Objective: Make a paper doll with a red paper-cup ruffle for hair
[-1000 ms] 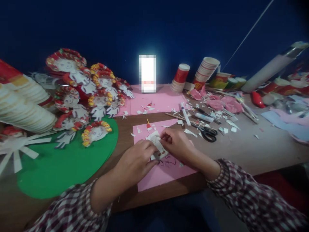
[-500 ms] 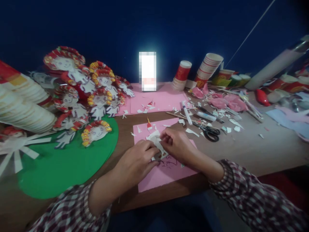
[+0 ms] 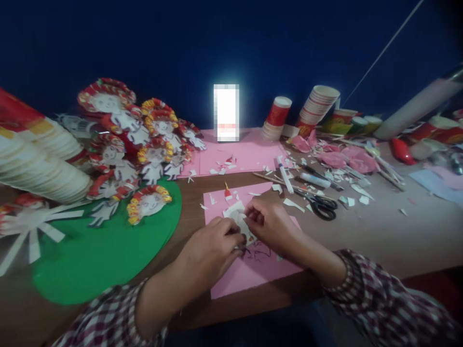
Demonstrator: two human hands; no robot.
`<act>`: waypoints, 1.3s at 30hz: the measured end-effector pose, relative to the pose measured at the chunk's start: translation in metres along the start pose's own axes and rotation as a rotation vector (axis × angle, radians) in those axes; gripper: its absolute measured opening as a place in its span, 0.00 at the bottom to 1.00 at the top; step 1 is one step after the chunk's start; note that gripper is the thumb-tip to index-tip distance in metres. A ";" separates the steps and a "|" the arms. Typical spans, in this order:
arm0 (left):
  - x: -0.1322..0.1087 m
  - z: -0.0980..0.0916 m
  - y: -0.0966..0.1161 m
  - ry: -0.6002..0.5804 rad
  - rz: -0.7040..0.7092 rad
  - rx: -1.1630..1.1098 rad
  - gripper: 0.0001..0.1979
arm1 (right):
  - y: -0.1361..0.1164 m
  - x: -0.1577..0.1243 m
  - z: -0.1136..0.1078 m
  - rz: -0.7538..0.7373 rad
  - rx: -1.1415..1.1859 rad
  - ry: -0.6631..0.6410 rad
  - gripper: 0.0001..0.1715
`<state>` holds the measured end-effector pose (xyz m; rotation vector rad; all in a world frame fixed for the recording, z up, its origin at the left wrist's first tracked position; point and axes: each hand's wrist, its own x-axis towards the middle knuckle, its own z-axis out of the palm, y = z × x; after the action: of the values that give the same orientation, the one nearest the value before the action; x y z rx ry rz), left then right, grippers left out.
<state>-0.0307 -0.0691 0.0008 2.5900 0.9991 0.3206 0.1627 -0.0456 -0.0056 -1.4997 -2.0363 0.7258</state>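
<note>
Both of my hands meet over a pink sheet [image 3: 253, 270] lying on the brown table. My left hand [image 3: 211, 250] and my right hand [image 3: 269, 224] each pinch a small white paper cut-out [image 3: 237, 215] with red and dark marks on it, holding it just above the sheet. Fingers of both hands are curled tight on the piece. Dark scribbles show on the pink sheet under my hands. Checked sleeves cover both forearms.
A green disc [image 3: 101, 255] with paper-cup dolls [image 3: 148, 202] lies left, beside stacked cups [image 3: 39, 159]. Black scissors [image 3: 320, 207], a glue stick [image 3: 285, 176], pens and paper scraps lie right. More cups [image 3: 318, 108], a second pink sheet [image 3: 246, 152] and a glowing phone [image 3: 226, 113] stand at the back.
My hands stay on the cut-out with only small finger shifts. The view has drifted a little, so everything sits slightly right and lower.
</note>
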 end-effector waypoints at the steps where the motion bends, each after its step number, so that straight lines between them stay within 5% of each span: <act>1: 0.000 0.000 0.000 0.000 0.001 0.005 0.07 | 0.000 0.000 0.000 0.006 0.000 0.001 0.07; 26: 0.000 0.002 -0.003 0.000 0.017 -0.049 0.09 | 0.003 0.003 0.000 -0.007 -0.017 0.013 0.06; 39: 0.001 0.000 -0.004 -0.028 0.023 -0.024 0.10 | 0.006 0.005 -0.012 0.009 0.073 -0.083 0.08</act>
<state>-0.0327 -0.0656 -0.0008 2.5787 0.9501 0.2992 0.1736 -0.0375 -0.0001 -1.4609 -2.0421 0.8695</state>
